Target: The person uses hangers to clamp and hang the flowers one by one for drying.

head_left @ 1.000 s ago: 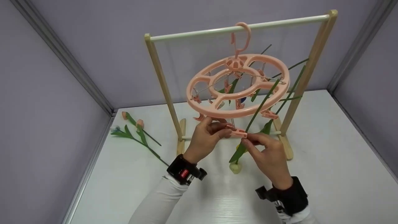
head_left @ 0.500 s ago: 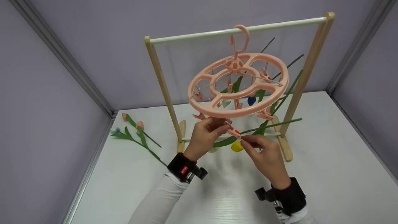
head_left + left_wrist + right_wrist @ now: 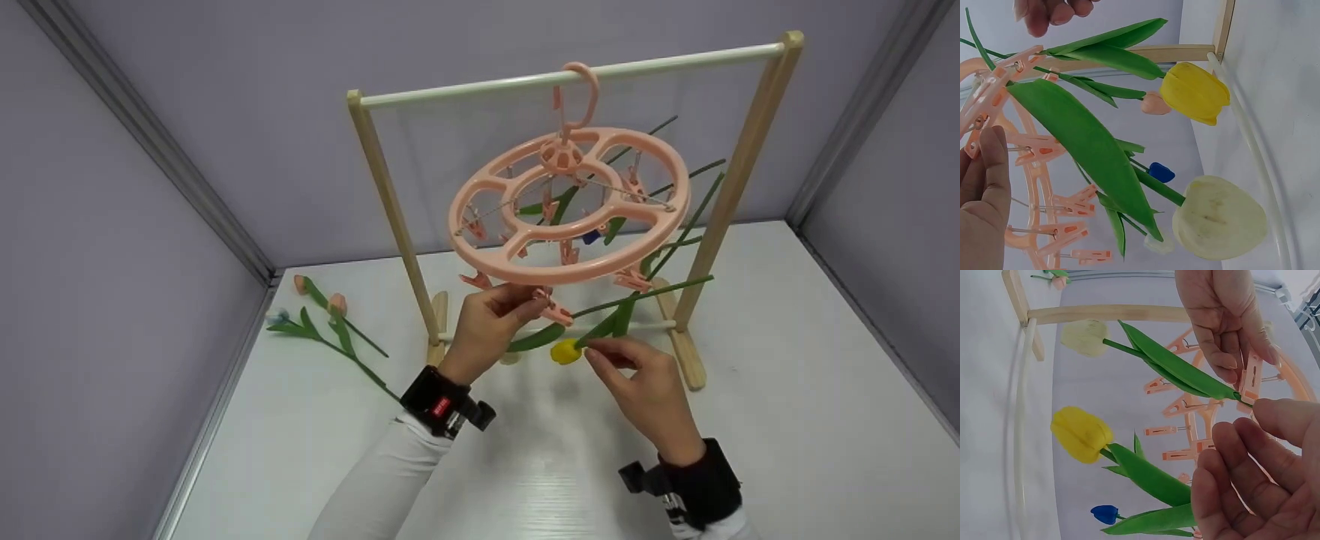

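Note:
Under the near rim of a round pink clip hanger (image 3: 480, 259), my left hand (image 3: 487, 322) pinches a pink clothespin (image 3: 556, 311). A tulip stem sits in that clothespin; its cream-white bloom (image 3: 1219, 219) hangs below, large in the left wrist view. My right hand (image 3: 641, 382) stands just right of it, fingers loosely bent and holding nothing. In the right wrist view its thumb overlaps the stem by the clothespin. A yellow tulip (image 3: 566, 352) hangs from another clip, its bloom left of my right fingertips in the head view. A blue tulip (image 3: 1105, 514) hangs farther back.
The hanger hooks over the white bar (image 3: 465, 88) of a wooden stand (image 3: 397, 217). Several other clips hang from it, and long green stems stick out to the right. On the white table (image 3: 300, 450) at left lie loose tulips (image 3: 337, 304). Grey walls enclose the table.
The white tulip's stem swung from steep to nearly level, its bloom moving left. My right hand has come off the clothespin and lowered slightly; my left hand stays on it.

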The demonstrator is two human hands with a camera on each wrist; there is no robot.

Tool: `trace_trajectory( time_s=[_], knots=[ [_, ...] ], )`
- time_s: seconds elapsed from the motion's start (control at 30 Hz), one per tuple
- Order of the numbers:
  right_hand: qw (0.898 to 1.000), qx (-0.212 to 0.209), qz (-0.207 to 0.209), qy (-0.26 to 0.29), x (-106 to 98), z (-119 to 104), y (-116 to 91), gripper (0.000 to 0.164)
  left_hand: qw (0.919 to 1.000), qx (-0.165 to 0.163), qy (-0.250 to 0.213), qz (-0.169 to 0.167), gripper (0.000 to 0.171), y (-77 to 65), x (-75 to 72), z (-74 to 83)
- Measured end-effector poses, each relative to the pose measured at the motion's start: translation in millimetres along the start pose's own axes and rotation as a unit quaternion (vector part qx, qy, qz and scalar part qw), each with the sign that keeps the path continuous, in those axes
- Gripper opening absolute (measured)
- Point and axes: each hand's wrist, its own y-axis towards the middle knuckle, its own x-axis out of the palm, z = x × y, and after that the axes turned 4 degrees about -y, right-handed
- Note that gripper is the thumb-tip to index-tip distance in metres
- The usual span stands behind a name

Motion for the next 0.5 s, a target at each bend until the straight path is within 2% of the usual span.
trace_trajectory(
  time_s=[0.3,0.5],
  knots=[
    [1.000,0.011,0.004,-0.005,-1.5,5.4,-5.7,0.017,1.0000,0.004,-0.002,0.000,0.021,-0.1,-2.5,-0.2],
    [0.999,0.049,-0.005,0.007,-2.7,8.3,-8.1,0.016,0.9999,0.016,-0.004,-0.001,0.018,0.8,-5.9,-2.8]
  ],
)
